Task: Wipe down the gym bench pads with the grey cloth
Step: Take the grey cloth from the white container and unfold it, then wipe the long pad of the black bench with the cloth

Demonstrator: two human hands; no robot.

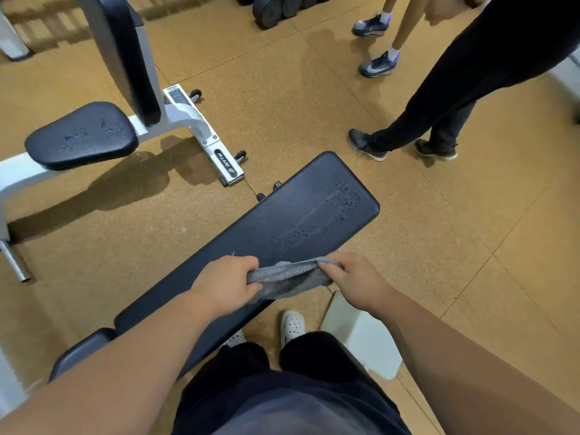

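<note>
Left grip (pixel 224 285) and right grip (pixel 354 277) clench the bunched grey cloth (pixel 287 277), lower centre; flatten it, then sweep over what look like droplets (pixel 345 196) on the long black padded counter (pixel 282 221).

Bright, warm indoor light falls evenly over the floor (pixel 298 98). The seat (pixel 81 136) at 10 o'clock throws a soft-edged shadow (pixel 131 186) toward 4 o'clock, so the light comes from overhead and somewhat from 10 o'clock. The pad (pixel 282 221) carries a dull sheen, with droplets glinting at its 2 o'clock end. Wide-angle distortion bows the floor's tile lines near 3 o'clock and swells the forearms (pixel 125 372) at 6 o'clock. The whole picture is slightly soft.
</note>
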